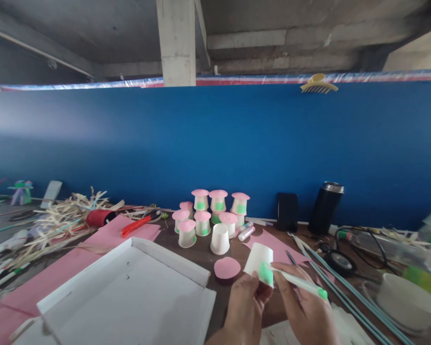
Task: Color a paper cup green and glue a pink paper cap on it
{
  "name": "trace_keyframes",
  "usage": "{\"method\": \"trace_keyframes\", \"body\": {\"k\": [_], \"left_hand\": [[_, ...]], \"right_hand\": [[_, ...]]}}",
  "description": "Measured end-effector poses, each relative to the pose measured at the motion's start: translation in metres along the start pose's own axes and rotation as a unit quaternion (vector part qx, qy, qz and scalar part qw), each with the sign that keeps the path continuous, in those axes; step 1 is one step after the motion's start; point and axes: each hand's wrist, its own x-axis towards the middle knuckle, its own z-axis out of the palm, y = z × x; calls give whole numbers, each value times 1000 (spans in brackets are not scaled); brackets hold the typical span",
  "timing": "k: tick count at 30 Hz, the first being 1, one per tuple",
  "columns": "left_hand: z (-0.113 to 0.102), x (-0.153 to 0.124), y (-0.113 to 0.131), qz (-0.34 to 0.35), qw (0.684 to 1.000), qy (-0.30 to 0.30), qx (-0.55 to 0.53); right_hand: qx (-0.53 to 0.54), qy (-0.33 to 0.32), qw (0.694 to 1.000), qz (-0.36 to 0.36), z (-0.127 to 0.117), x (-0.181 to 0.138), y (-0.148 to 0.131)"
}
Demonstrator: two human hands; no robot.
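Observation:
My left hand is closed around a white paper cup, tilted on its side, with a bright green patch coloured on its wall. In my right hand is a white marker with a green end; its tip meets the green patch. Just left of the held cup lies a round pink paper disc. A plain white cup stands upside down behind it. Further back are several upturned cups with green patches and pink discs on top, some stacked two high.
A white box lid fills the left front, over pink paper. Red-handled scissors and a heap of paper strips lie beyond. At right are a phone, a black flask, blue-grey sticks and a plastic bowl. A glue stick lies mid-table.

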Motion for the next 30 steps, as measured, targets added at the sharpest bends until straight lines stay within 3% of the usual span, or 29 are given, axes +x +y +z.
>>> {"method": "trace_keyframes", "body": {"k": [9,16,30], "left_hand": [[-5,0,-2,22,998,-59,31],[-6,-1,-2,17,997,-57,52],[-3,-3,2,17,996,-62,61]], "right_hand": [[-24,-4,1000,9,2,-1,3],[-23,-15,999,34,2,0,2],[-22,-18,999,17,4,-1,5]]}}
